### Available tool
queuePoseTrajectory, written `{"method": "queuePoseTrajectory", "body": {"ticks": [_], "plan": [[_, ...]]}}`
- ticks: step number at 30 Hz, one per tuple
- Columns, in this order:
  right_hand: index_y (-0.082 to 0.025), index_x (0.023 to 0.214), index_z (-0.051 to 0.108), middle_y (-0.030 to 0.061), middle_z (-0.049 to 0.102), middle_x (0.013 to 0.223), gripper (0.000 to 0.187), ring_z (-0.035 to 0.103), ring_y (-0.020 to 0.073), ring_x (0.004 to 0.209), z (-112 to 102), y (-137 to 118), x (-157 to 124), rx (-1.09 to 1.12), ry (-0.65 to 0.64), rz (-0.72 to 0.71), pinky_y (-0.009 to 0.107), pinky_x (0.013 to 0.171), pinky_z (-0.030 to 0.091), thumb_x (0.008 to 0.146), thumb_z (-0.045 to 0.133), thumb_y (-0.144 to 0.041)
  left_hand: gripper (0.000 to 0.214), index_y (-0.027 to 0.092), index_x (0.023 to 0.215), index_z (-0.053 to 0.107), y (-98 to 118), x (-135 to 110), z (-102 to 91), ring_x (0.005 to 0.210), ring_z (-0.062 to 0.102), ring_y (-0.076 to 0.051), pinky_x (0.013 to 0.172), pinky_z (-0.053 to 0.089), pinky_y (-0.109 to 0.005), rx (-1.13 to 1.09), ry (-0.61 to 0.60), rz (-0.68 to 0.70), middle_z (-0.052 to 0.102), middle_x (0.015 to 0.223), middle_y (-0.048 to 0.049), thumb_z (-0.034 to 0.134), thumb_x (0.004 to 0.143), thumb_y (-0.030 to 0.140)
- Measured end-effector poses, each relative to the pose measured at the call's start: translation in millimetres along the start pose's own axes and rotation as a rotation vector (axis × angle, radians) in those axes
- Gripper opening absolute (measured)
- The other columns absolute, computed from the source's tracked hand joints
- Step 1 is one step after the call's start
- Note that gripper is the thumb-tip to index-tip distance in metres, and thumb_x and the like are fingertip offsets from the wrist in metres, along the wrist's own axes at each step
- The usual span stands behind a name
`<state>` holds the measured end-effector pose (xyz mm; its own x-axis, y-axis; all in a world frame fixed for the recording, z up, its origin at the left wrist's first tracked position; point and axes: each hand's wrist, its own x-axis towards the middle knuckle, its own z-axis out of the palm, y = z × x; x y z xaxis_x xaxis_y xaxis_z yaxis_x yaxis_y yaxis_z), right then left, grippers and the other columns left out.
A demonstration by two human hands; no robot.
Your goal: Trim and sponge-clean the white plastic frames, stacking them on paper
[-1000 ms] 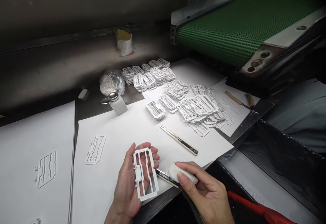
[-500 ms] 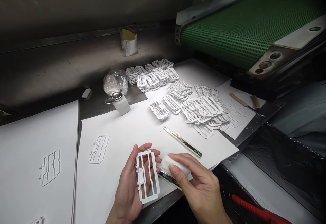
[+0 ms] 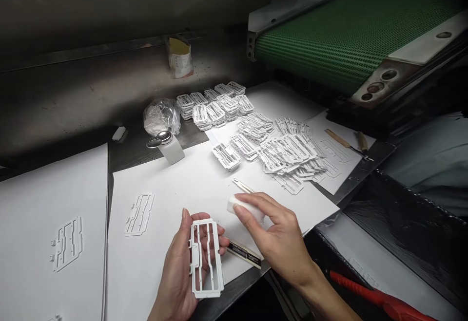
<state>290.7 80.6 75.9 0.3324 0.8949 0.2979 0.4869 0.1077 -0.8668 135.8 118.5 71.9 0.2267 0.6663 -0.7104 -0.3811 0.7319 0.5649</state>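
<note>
My left hand [image 3: 178, 267] is closed around a white plastic frame [image 3: 218, 274] with long slots and a small plate on its left side. Its fingers show behind and through the slots. Between the thumb and fingers of my right hand [image 3: 280, 228] is a white sponge [image 3: 244, 208], held up and to the right of the frame, not touching it. Below the sponge lies a slim knife with a black label [image 3: 244, 254], close to my left fingertips. A second slim knife [image 3: 242, 185] rests on the paper, partly hidden behind my right hand.
Stacks of white frames [image 3: 226, 106] and a loose pile [image 3: 288, 153] lie beyond my hands. A pump bottle [image 3: 171, 150] and plastic bag [image 3: 162, 118] stand back left. Single frames [image 3: 140, 214] lie leftward. A green conveyor [image 3: 329, 43] overhangs the right; wooden-handled tools [image 3: 338, 138] lie below.
My right hand has lifted the sponge up and away from the frame, uncovering more of the near knife and covering part of the far one. The frame has shifted slightly left and down.
</note>
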Motion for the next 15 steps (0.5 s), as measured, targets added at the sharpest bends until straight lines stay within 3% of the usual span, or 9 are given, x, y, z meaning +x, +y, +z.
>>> {"method": "queuePoseTrajectory", "body": {"ticks": [4,7,12,15], "plan": [[-0.024,0.098,0.071,0.0025,0.071,0.096,0.013,0.067,0.0193,0.091,-11,4,-7,0.02,0.043,0.066,0.028,0.082,0.053,0.087,0.063,-0.025,0.015,0.012,0.079,0.065,-2,4,-2.2,0.051,0.065,-0.013,0.049,0.055,-0.022,-0.046,0.012,-0.037,0.069,0.067,-0.0062,0.064,0.082,0.027],[-0.025,0.095,0.071,0.0012,0.072,0.092,0.011,0.068,0.0184,0.086,-13,2,-13,0.04,0.063,0.097,0.026,0.078,0.053,0.086,0.064,-0.026,0.014,0.013,0.074,0.064,-4,6,-3.2,0.048,0.061,-0.01,0.048,0.055,-0.021,-0.082,-0.025,-0.047,0.065,0.064,-0.0029,0.061,0.084,0.021],[-0.026,0.099,0.07,-0.0003,0.072,0.093,0.015,0.067,0.0162,0.086,-4,-5,-25,0.148,-0.024,0.08,0.022,0.077,0.053,0.086,0.065,-0.021,0.017,0.013,0.073,0.063,-4,7,-3.9,0.052,0.06,-0.01,0.047,0.052,-0.019,-0.148,-0.084,-0.028,0.06,0.062,-0.0009,0.057,0.087,0.02],[-0.024,0.101,0.069,0.0013,0.071,0.093,0.018,0.067,0.0167,0.086,3,-12,-30,0.239,-0.106,0.054,0.024,0.078,0.053,0.085,0.064,-0.017,0.018,0.013,0.073,0.064,-5,9,-4.0,0.054,0.06,-0.008,0.055,0.054,-0.018,-0.199,-0.094,-0.013,0.062,0.063,-0.0009,0.056,0.088,0.017]]}}
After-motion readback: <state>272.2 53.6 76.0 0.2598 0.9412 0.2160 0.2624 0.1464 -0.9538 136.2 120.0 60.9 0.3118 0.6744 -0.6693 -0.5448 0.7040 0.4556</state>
